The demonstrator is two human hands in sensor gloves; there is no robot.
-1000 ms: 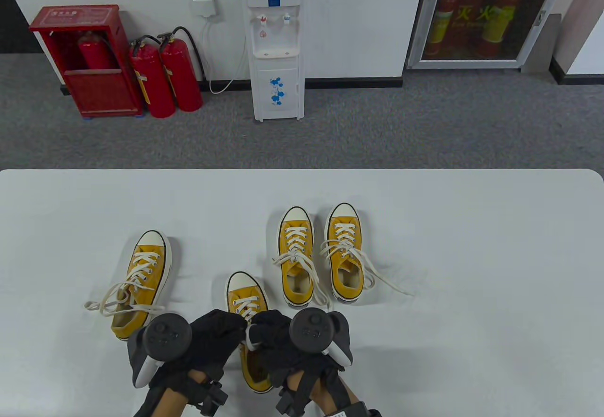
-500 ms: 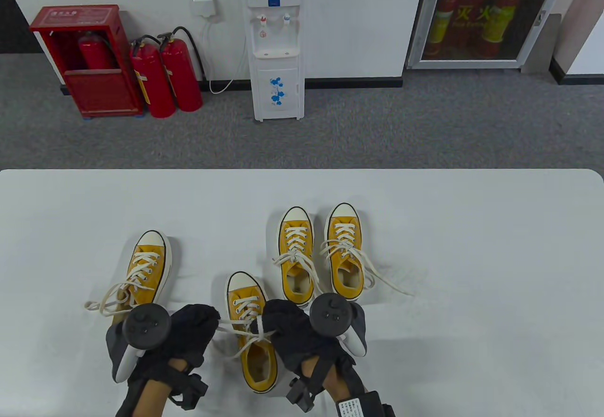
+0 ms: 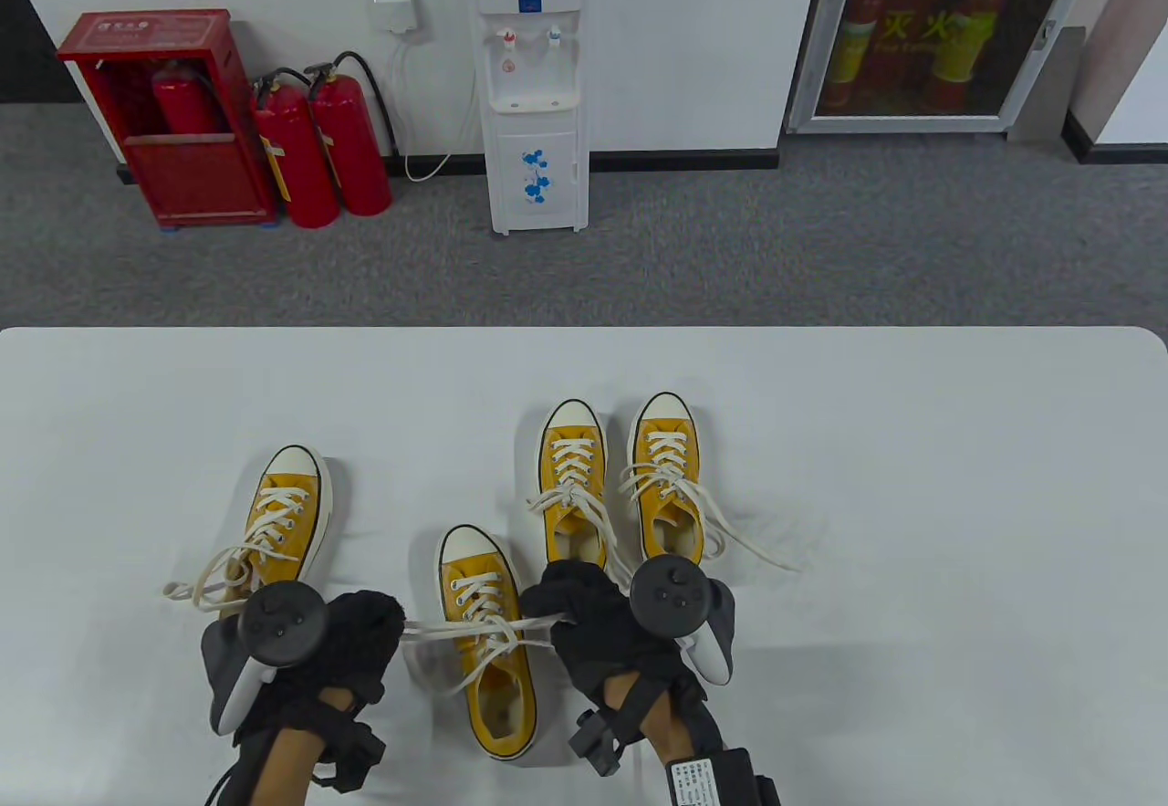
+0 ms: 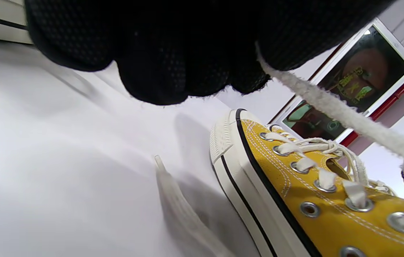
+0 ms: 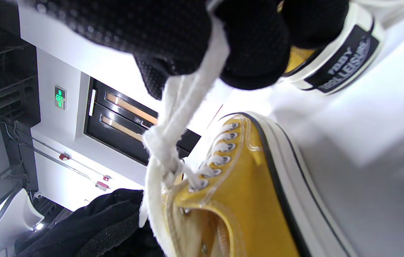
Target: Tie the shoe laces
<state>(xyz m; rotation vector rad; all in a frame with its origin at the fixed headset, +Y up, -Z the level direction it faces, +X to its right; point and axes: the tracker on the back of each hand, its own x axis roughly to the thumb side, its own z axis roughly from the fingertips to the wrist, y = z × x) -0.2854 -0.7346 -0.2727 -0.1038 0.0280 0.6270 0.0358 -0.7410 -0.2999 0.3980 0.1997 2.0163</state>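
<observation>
Table view: your left hand [image 3: 351, 637] and right hand [image 3: 584, 610] moved wider apart than before, each pinching lace [image 3: 438, 631], now taut across near yellow shoe [image 3: 488, 642] on bench [image 3: 912, 496].

White table [image 3: 912, 441] (four yellow sneakers [image 3: 572, 496] on it).
</observation>
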